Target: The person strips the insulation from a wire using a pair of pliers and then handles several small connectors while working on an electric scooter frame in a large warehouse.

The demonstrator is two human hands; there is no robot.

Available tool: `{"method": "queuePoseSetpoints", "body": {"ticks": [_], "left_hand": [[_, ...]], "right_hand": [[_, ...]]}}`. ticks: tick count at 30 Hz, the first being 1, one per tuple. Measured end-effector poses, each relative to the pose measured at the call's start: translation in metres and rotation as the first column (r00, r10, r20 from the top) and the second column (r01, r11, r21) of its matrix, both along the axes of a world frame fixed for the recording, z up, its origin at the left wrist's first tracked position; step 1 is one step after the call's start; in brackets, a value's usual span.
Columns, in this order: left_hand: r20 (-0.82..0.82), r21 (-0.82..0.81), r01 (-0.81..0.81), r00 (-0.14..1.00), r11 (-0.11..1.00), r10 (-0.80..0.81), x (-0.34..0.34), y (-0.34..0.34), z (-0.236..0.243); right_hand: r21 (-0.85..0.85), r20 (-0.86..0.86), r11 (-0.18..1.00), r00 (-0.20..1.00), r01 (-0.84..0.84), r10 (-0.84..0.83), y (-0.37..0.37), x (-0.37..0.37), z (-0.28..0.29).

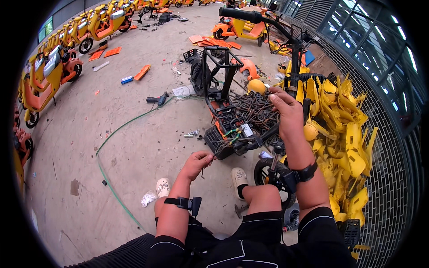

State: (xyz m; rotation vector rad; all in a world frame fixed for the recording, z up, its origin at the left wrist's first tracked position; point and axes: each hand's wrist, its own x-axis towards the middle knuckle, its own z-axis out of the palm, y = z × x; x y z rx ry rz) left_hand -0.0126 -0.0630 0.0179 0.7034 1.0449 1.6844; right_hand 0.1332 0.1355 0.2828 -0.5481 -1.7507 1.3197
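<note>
My left hand (198,164) is closed, thumb against fingers, on thin dark wires (216,156) at the near side of a stripped scooter frame (219,117). Raised over the frame's right side, my right hand (287,107) has its fingertips pinched together; whatever lies between them is too small to tell. Between the hands, green-handled pliers (232,133) rest on the frame beside a small white label (246,130). A heap of rusty metal parts (254,109) fills the area under my right hand. The black handlebar (241,14) rises beyond it.
Yellow plastic panels (353,147) are piled along the brick wall (389,178) on the right. A green hose (114,134) curves over the floor, with a power drill (157,99) near its far end. Rows of yellow-orange scooters (47,82) stand at the left. A hammer (241,210) lies between my legs.
</note>
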Motion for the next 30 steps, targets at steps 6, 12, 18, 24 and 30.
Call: {"method": "queuePoseSetpoints", "body": {"ticks": [6,12,18,24,30], "left_hand": [[-0.142,0.066,-0.158,0.976,0.985,0.166,0.005,0.005,0.001],[-0.192,0.059,-0.176,0.964,0.983,0.185,0.010,0.015,-0.008],[-0.030,-0.055,-0.109,0.994,0.993,0.108,0.025,0.012,0.014],[0.122,-0.008,0.108,0.987,0.994,-0.106,0.013,0.007,0.003],[-0.045,0.019,-0.070,0.996,0.997,0.070,0.014,0.008,-0.001]], "right_hand": [[-0.012,0.017,1.000,1.000,-0.023,0.023,-0.004,0.000,-0.002],[-0.004,0.069,1.000,0.998,-0.013,0.013,-0.008,-0.001,-0.006],[-0.065,0.012,0.998,1.000,-0.026,0.027,-0.010,0.000,-0.009],[-0.073,0.024,0.997,1.000,-0.001,0.003,-0.002,0.006,0.001],[-0.033,0.029,0.999,0.999,0.028,-0.027,-0.005,0.011,0.000]]}}
